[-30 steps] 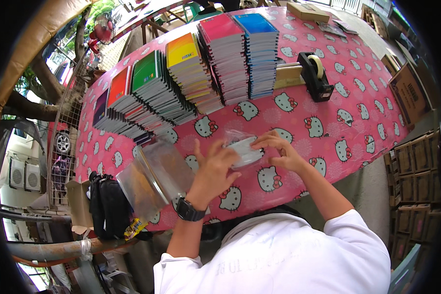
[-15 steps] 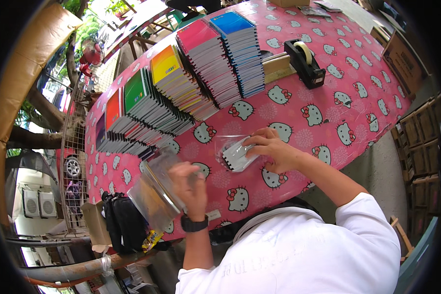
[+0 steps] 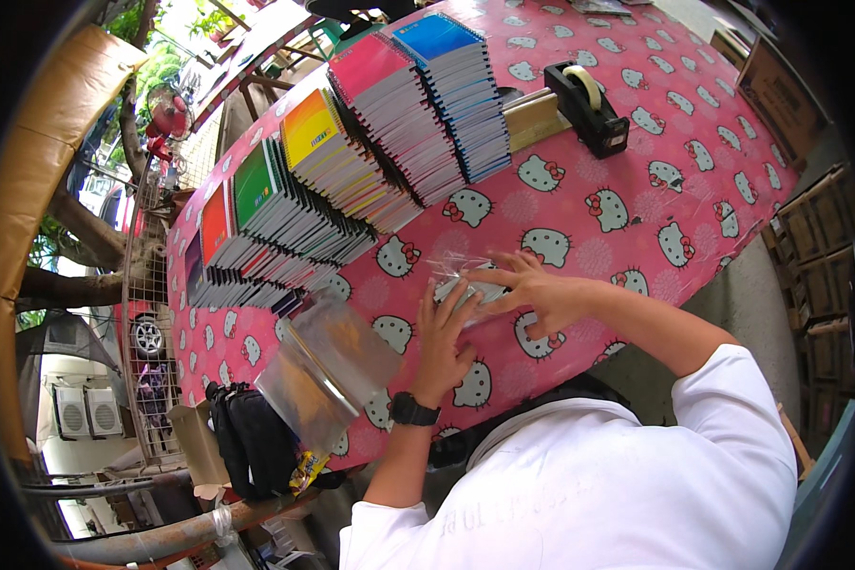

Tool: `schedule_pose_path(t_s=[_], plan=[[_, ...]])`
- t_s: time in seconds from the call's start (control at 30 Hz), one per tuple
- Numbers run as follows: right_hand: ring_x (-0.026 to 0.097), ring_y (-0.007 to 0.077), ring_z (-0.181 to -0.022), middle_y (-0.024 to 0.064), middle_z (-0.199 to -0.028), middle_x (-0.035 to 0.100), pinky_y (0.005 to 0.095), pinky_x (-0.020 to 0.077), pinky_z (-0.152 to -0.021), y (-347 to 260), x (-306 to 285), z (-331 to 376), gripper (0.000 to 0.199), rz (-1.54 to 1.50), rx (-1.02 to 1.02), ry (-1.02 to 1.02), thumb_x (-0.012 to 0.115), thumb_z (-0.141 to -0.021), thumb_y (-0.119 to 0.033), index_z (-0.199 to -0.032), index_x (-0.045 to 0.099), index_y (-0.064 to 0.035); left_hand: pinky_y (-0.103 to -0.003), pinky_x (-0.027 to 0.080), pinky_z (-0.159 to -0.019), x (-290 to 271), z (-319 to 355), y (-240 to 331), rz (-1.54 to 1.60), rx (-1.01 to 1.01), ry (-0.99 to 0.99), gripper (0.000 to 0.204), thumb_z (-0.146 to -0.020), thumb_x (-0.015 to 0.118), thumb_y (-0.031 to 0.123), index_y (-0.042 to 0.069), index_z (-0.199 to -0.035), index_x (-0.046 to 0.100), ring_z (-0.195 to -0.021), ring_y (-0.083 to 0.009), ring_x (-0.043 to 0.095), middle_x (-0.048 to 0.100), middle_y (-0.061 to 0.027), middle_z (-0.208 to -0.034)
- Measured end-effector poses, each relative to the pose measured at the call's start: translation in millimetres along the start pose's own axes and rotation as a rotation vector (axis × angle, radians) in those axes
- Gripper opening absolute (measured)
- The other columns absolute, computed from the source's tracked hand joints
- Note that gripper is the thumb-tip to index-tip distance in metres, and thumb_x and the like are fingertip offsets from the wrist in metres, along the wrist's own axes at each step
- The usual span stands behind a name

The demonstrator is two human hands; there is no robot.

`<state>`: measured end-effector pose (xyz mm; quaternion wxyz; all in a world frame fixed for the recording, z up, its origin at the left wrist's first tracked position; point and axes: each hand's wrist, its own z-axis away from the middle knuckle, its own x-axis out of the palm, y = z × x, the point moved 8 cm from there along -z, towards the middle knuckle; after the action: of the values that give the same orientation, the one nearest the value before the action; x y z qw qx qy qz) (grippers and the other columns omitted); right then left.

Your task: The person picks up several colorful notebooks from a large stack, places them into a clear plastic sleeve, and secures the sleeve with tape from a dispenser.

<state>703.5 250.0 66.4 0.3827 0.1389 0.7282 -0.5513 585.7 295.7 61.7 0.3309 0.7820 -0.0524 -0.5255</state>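
A small spiral notebook (image 3: pixel 485 288) in a clear plastic sleeve lies on the pink table, its near edges partly covered by my fingers. My left hand (image 3: pixel 440 340), a dark watch on its wrist, rests at the notebook's left side with fingers stretched and slightly apart. From the right, my right hand (image 3: pixel 534 293) reaches over the sleeve; its fingers are spread and the fingertips touch the plastic. Loose clear plastic sleeves (image 3: pixel 337 351) lie left of my left wrist.
Stacks of spiral notebooks stand in a row: green (image 3: pixel 259 185), yellow (image 3: pixel 311 131), red-pink (image 3: pixel 375 68), blue (image 3: pixel 439 43) and others. A black tape dispenser (image 3: pixel 589 119) sits right of them. A black bag (image 3: pixel 254 437) is at the table's near left edge. Cardboard boxes (image 3: pixel 784 100) are at right.
My left hand has moved right, from above the loose sleeves to the wrapped notebook. My right hand stays at the notebook, its fingers now more spread across it.
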Motion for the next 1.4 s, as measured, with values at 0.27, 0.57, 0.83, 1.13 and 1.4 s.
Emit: schedule_pose_path(t_s=[0.27,0.57,0.83,1.13,1.4], plan=[[0.051,0.0208,-0.107,0.0156,-0.106,0.058,0.0335,0.0394,-0.090,65,-8,-37,0.046,-0.280,0.409,0.111,0.051,-0.091,-0.038,-0.120,0.045,-0.0030,-0.058,0.011,-0.106,2,-7,0,-0.119,0.059,0.001,0.070,-0.058,0.056,0.001,0.019,-0.125,0.051,-0.134,-0.0406,0.014,0.033,-0.0039,-0.142],[0.061,0.0255,-0.089,0.0148,-0.095,0.065,0.0331,0.0482,-0.078,220,-222,149,0.025,0.160,0.619,1.374,0.059,-0.081,-0.019,-0.100,0.065,-0.0028,-0.051,0.023,-0.106,3,-8,-2,-0.046,0.065,0.055,0.065,-0.059,0.056,-0.001,0.015,-0.121,0.053,-0.131,-0.0410,0.021,0.037,-0.0058,-0.139],[0.059,0.0244,-0.093,0.0076,-0.089,0.067,0.0476,0.0397,-0.085,301,-244,133,0.043,0.267,0.921,0.822,0.056,-0.081,-0.049,-0.096,0.069,-0.0109,-0.057,0.019,-0.106,-4,0,-7,-0.085,-0.001,0.043,0.067,-0.058,0.061,0.002,0.022,-0.123,0.053,-0.131,-0.0408,0.022,0.036,-0.0033,-0.139],[0.038,0.0041,-0.042,-0.0059,-0.060,0.051,0.0200,0.0278,-0.037,313,-103,153,0.019,-1.108,1.007,0.753,0.065,-0.083,-0.028,-0.082,0.064,-0.0095,-0.062,0.019,-0.103,-6,-4,-2,-0.091,0.022,0.014,0.070,-0.059,0.066,0.008,0.025,-0.125,0.052,-0.132,-0.0411,0.020,0.034,0.0008,-0.141],[0.049,0.0090,-0.052,0.0021,-0.058,0.055,0.0246,0.0389,-0.049,48,-41,-54,0.034,-0.532,0.477,-0.072,0.064,-0.081,-0.035,-0.076,0.067,-0.0023,-0.062,0.019,-0.103,-3,-4,-4,-0.130,0.042,-0.194,0.072,-0.056,0.074,0.022,0.019,-0.125,0.052,-0.131,-0.0411,0.023,0.025,-0.0085,-0.145]])
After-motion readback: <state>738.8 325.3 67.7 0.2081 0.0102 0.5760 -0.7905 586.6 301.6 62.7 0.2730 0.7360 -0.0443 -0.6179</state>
